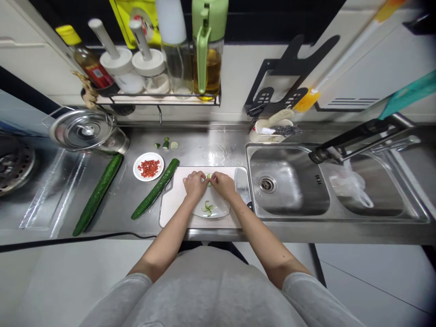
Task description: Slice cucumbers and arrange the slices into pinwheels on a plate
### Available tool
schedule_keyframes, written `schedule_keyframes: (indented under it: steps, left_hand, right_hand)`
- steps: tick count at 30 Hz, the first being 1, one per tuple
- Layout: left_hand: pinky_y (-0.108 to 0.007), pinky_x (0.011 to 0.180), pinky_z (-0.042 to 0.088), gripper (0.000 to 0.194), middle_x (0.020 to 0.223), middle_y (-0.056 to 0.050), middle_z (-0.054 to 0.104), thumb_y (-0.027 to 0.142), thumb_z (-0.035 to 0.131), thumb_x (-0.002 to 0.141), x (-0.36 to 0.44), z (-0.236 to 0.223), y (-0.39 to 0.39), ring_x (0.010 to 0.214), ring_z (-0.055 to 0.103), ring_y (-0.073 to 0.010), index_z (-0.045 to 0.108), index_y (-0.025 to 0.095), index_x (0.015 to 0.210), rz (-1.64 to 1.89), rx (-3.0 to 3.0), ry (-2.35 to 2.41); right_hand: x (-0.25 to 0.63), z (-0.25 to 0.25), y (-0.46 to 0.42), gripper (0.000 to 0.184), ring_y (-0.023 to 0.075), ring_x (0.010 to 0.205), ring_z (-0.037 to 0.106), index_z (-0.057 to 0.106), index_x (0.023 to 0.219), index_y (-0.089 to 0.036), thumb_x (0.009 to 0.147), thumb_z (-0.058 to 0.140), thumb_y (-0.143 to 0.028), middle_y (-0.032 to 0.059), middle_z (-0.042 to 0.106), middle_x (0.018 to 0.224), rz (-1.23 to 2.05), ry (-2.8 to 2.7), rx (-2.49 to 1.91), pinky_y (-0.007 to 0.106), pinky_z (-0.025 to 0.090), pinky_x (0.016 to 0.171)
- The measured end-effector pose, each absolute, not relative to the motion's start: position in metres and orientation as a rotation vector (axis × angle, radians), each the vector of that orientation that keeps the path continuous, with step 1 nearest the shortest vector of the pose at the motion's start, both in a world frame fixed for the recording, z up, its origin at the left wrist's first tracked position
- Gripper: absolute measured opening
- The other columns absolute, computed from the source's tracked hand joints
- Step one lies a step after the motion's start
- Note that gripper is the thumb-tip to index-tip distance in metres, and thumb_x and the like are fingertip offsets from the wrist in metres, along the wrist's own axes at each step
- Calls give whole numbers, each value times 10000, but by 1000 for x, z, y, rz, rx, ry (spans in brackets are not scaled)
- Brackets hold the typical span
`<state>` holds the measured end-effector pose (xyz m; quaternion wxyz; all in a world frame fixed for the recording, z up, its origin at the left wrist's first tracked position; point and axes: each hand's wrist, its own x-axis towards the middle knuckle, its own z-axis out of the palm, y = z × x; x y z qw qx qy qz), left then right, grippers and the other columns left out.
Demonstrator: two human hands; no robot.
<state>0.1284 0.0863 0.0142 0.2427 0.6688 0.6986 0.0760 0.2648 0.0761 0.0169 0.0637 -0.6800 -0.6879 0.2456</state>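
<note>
My left hand point(195, 185) and my right hand point(223, 185) meet over the far part of a clear plate point(218, 206). Fingertips of both are pinched on small pale-green cucumber slices point(209, 177). Nearer to me on the plate, several curved cucumber slices point(207, 208) fan out in a flower shape. Under the plate lies a white cutting board point(170, 206). A knife point(242, 181) rests along the board's right side, its dark handle toward me. Left of the board is a cucumber point(155, 190) with a cut end.
A white dish point(149, 166) of chopped red pieces and cucumber scraps point(165, 144) sit behind the cucumbers. A whole cucumber point(98, 195) lies farther left, beside a lidded steel pot point(85, 129). The double sink point(289, 181) is at right. A bottle rack point(160, 99) overhangs the back.
</note>
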Motion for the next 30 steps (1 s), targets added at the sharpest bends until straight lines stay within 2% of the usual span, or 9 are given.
schedule_keyframes:
  steps: [17,25,30]
  left_hand:
    - [-375,865,316,217,970,-48,628,447,607,810,127,16,87,965,554,-233,644,246,882,212,1768,1910]
    - [-358,845,329,164,903,-23,632,406,598,810,118,23,90,917,570,-217,649,260,862,287,1693,1952]
    - [-319,805,356,183,891,-6,660,411,581,813,99,31,86,860,584,-186,659,270,897,369,1632,1942]
  right_hand:
    - [266,13,79,188,160,793,577,619,974,-240,897,483,-344,23,679,894,796,-1990,-2114,238,305,612]
    - [273,18,79,200,153,717,557,631,945,-230,879,464,-320,7,661,788,754,-1846,-2110,238,281,571]
    - [291,25,71,245,141,624,525,640,920,-215,861,447,-353,-12,595,658,703,-1670,-2041,230,295,557]
